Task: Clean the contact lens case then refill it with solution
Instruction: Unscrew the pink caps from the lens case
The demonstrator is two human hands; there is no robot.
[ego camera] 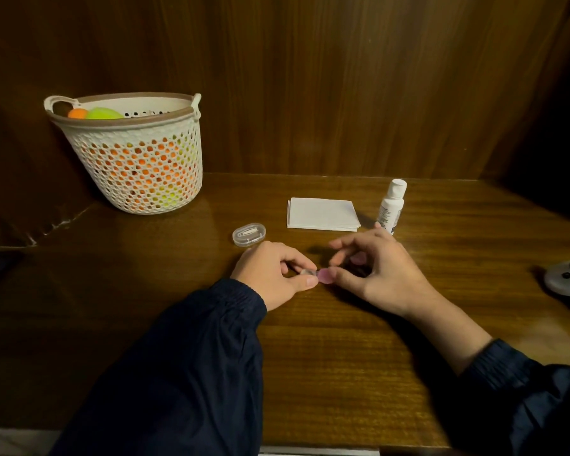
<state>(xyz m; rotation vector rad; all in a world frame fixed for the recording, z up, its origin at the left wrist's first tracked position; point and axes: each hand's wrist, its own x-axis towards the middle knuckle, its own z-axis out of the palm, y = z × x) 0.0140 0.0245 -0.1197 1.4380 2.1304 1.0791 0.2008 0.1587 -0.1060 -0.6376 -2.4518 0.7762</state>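
My left hand [273, 274] and right hand [380, 269] pinched the lens case [316, 276] near the bottle [391, 207]; fingers hid most of it.

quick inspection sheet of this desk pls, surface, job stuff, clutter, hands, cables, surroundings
surface: glossy wooden desk, no spill seen
job's things: contact lens case held between both hands, one pink cap under the right fingers; solution bottle upright, capped; folded tissue lying flat
clutter: clear tweezer box; white basket of orange and green balls; grey controller at right edge
grippers: left hand pinches the case; right hand pinches its pink end
cables: nothing seen
surroundings: dark wood panel walls
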